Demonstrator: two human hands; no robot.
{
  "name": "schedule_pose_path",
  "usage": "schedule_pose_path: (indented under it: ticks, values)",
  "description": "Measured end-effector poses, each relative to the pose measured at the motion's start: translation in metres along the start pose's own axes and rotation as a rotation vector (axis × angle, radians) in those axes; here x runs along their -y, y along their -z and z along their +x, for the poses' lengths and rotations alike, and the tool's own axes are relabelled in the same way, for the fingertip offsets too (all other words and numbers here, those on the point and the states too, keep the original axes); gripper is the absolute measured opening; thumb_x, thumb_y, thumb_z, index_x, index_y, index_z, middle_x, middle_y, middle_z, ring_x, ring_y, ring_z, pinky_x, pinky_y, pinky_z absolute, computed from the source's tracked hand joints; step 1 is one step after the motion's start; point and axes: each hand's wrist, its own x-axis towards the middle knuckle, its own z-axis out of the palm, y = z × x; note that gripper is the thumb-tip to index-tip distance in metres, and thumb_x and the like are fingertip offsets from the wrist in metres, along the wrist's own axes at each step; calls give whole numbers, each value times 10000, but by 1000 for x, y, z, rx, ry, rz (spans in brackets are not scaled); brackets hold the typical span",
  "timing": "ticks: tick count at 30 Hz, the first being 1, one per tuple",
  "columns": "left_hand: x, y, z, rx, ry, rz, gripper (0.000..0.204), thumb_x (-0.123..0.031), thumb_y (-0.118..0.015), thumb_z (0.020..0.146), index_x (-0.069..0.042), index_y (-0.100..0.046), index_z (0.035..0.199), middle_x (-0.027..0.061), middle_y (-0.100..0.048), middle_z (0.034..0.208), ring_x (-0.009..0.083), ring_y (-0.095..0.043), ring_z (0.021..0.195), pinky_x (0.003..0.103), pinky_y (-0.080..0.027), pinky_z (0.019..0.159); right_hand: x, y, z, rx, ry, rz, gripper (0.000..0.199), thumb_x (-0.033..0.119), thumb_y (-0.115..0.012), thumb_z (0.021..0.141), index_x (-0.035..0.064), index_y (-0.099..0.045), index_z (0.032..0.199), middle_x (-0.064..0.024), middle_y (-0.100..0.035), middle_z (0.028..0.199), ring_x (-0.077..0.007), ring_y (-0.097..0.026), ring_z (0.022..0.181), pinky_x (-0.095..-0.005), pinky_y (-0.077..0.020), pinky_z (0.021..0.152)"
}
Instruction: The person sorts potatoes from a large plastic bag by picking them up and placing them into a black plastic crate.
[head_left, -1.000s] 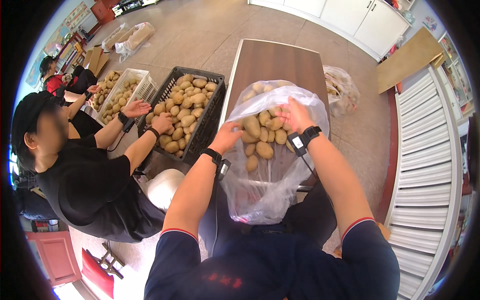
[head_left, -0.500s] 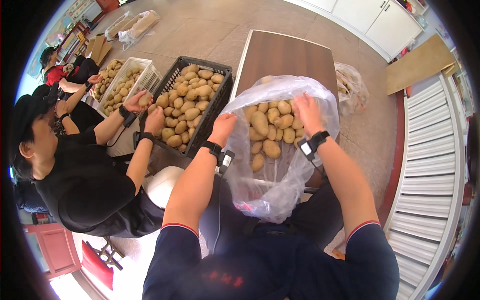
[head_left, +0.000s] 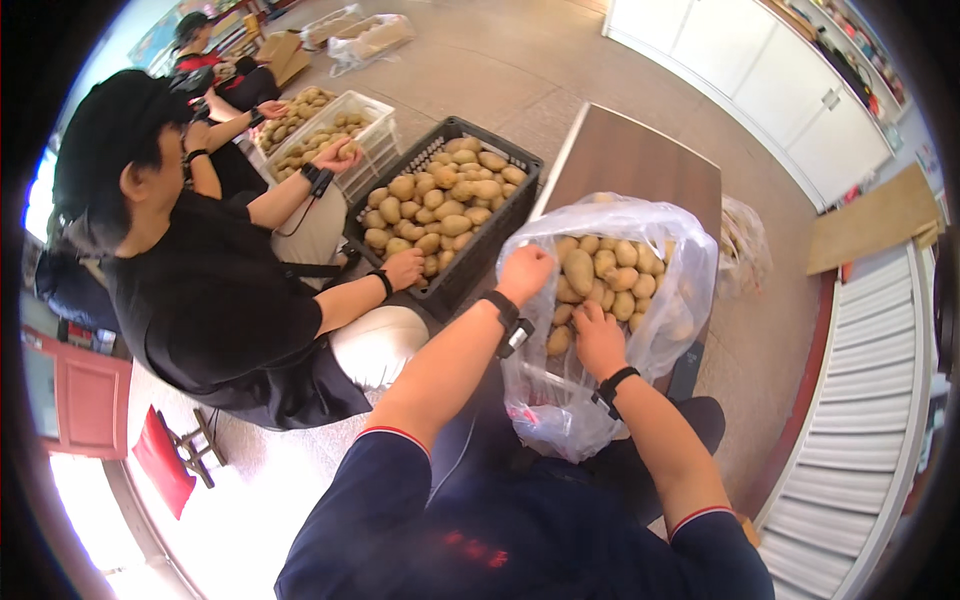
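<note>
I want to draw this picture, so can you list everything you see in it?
clear plastic bag: one, see-through, on the table, full of tan potatoes
black plastic crate: one, holding potatoes, left of the table
white plastic crate: one, behind it
brown wooden table: one, centre
person in black: one, left, hand on the black crate
left hand: one, gripping the bag's rim
right hand: one, inside the bag

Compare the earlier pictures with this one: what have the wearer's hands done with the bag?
The right hand has let go of the rim and moved down into the potatoes. The left hand still grips the clear plastic bag, which remains open.
</note>
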Motion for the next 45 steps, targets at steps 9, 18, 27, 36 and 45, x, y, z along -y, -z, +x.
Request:
schedule_pose_path:
  ticks: [9,18,27,36,45]
  values:
    - [-21,17,-20,63,12,-184,225,-214,-607,828,-3,-665,876,67,-654,739,159,-631,631,320,-520,555,7,1,-15,156,-155,-40,536,84,-661,752,117,-520,1267,-167,-443,1354,-401,-608,986,-469,-528,814]
    - [-27,31,-32,91,149,-358,210,-196,-572,827,5,-627,855,90,-600,620,179,-558,485,325,-465,452,-22,-19,-35,-39,-177,241,495,103,-639,732,50,-548,1216,-212,-560,1202,-410,-600,1000,-490,-490,871]
    - [-24,25,-38,194,186,-360,311,-270,-592,856,17,-612,973,107,-614,703,196,-582,525,346,-487,452,-3,24,-9,51,-673,1281,375,196,-582,883,46,-545,1225,-77,-634,1017,-131,-590,703,-271,-497,610]
    - [-48,35,-50,501,311,-488,407,-377,-606,907,-6,-597,1074,111,-644,886,223,-631,617,352,-530,500,27,51,24,123,-602,1419,392,426,-510,990,60,-574,1115,-26,-601,808,-93,-534,584,-245,-421,486]
    - [-43,43,-52,687,316,-743,315,-386,-605,938,-77,-609,998,54,-639,782,170,-592,566,300,-469,464,35,54,22,110,-475,1306,388,434,-448,1015,86,-566,1141,-23,-604,786,-90,-533,570,-241,-440,502]
